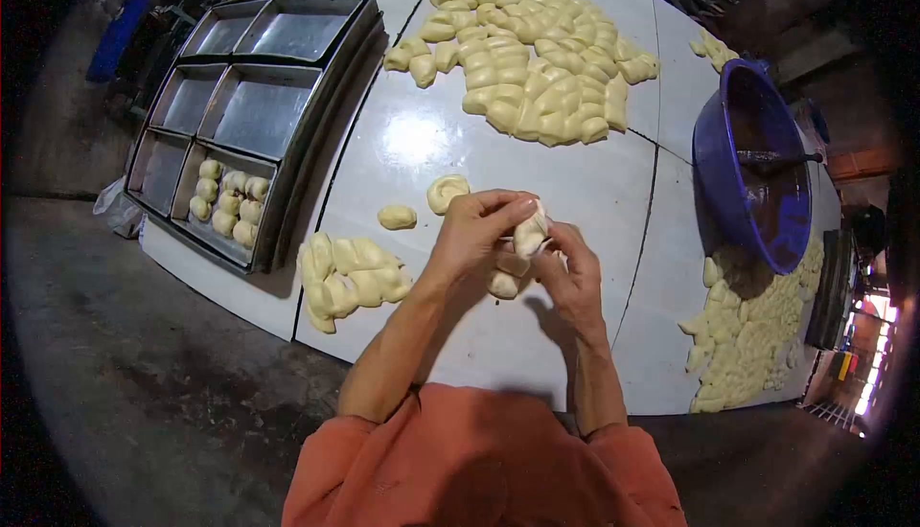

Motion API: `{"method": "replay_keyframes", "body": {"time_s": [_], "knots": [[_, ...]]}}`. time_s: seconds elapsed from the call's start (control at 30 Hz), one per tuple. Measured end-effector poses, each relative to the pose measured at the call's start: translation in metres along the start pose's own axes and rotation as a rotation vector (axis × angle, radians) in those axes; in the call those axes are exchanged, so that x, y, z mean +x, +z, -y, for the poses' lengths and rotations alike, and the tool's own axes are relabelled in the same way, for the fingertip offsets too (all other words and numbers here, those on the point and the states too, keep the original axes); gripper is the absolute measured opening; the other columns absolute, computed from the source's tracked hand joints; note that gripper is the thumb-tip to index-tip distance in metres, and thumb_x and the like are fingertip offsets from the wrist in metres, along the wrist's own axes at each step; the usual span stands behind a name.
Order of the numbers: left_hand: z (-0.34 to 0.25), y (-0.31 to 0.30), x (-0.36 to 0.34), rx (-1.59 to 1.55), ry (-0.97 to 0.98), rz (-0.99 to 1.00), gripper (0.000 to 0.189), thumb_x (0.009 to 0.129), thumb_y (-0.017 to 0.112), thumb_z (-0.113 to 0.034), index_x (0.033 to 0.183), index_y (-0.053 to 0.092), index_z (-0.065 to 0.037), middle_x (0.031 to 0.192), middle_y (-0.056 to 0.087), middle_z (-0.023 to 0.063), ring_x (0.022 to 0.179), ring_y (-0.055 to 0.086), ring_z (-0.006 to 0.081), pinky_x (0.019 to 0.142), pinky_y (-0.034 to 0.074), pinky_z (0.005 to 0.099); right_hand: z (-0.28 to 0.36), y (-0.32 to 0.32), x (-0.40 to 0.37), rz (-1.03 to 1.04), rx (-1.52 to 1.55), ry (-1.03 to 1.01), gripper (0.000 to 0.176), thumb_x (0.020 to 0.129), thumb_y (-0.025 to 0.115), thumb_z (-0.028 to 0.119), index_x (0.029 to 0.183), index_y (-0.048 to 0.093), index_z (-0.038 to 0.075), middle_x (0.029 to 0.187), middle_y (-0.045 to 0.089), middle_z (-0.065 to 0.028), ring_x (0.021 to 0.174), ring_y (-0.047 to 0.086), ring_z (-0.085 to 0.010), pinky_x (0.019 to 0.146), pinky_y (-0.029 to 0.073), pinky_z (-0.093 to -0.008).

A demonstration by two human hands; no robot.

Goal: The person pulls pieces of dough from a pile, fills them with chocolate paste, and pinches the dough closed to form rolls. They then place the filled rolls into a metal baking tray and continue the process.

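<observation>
Between my two hands, above the white table, is a pale piece of dough (pixel 529 234) with a small dark spot at its right side. My left hand (pixel 471 232) pinches it from the left with thumb and fingers. On the other side, the fingers of my right hand (pixel 573 276) close on its lower right edge. Just below lies another dough piece (pixel 503 285), partly covered by my hands. A flattened round of dough (pixel 448 194) and a small oval lump (pixel 397 217) rest beyond my left hand. Nearer my left forearm sits a joined group of dough pieces (pixel 350 276).
At the left stands a dark-framed set of metal pans (pixel 305 105); its near compartment holds several dough balls (pixel 230 203). A large dough mass (pixel 537 62) covers the far table. At right, a purple tub (pixel 709 168) contains brown filling and a utensil, beside more dough (pixel 747 335).
</observation>
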State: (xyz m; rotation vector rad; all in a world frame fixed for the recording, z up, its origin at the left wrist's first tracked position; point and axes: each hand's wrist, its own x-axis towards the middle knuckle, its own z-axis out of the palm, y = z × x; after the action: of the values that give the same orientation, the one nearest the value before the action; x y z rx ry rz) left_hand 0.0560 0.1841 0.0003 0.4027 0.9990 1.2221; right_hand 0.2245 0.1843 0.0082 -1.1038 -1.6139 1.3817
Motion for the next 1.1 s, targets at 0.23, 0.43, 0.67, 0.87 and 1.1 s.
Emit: {"method": "replay_keyframes", "body": {"time_s": [0.23, 0.43, 0.67, 0.87, 1.1], "knots": [[-0.012, 0.013, -0.023, 0.033, -0.05, 0.079, 0.024, 0.092, 0.067, -0.006, 0.113, 0.067, 0.006, 0.098, 0.07, 0.0116, 0.081, 0.068, 0.0169, 0.068, 0.056, 0.0271, -0.01, -0.003, 0.0, -0.117, -0.079, -0.229, 0.02, 0.093, 0.068, 0.01, 0.112, 0.068, 0.004, 0.121, 0.06, -0.0141, 0.101, 0.062, -0.0211, 0.083, 0.054, -0.0331], [-0.002, 0.005, -0.022, 0.234, 0.002, 0.101, 0.026, 0.097, 0.058, -0.005, 0.12, 0.066, 0.005, 0.099, 0.07, 0.0096, 0.08, 0.066, 0.0124, 0.068, 0.055, 0.0243, -0.014, 0.029, 0.008, -0.46, 0.122, -0.339, 0.025, 0.091, 0.074, 0.014, 0.11, 0.062, 0.003, 0.114, 0.061, -0.0121, 0.097, 0.059, -0.0185, 0.079, 0.052, -0.0327], [0.001, 0.004, -0.031, 0.27, 0.0, 0.196, 0.031, 0.093, 0.066, -0.006, 0.122, 0.065, 0.005, 0.097, 0.069, 0.0091, 0.079, 0.065, 0.0123, 0.067, 0.055, 0.0248, -0.029, 0.01, 0.008, -0.336, -0.193, -0.254, 0.021, 0.088, 0.078, 0.016, 0.096, 0.062, 0.004, 0.092, 0.063, -0.008, 0.075, 0.058, -0.0134, 0.068, 0.051, -0.029], [-0.001, -0.002, -0.023, 0.147, -0.032, 0.068, 0.027, 0.098, 0.064, -0.017, 0.112, 0.067, 0.005, 0.094, 0.069, 0.0092, 0.076, 0.066, 0.0124, 0.065, 0.054, 0.0257, 0.008, 0.016, 0.007, -0.218, -0.29, -0.296, 0.03, 0.09, 0.073, 0.016, 0.115, 0.065, 0.002, 0.109, 0.067, -0.0135, 0.087, 0.066, -0.0232, 0.071, 0.055, -0.0327], [-0.001, -0.019, -0.04, 0.864, 0.146, -0.137, 0.053, 0.097, 0.064, -0.031, 0.141, 0.051, -0.004, 0.118, 0.069, 0.0201, 0.098, 0.072, 0.0239, 0.085, 0.054, 0.0333, -0.014, 0.007, 0.003, -0.16, -0.134, 0.208, 0.022, 0.094, 0.066, 0.015, 0.111, 0.068, 0.0, 0.098, 0.069, -0.0151, 0.08, 0.066, -0.0153, 0.07, 0.055, -0.0315]]}}
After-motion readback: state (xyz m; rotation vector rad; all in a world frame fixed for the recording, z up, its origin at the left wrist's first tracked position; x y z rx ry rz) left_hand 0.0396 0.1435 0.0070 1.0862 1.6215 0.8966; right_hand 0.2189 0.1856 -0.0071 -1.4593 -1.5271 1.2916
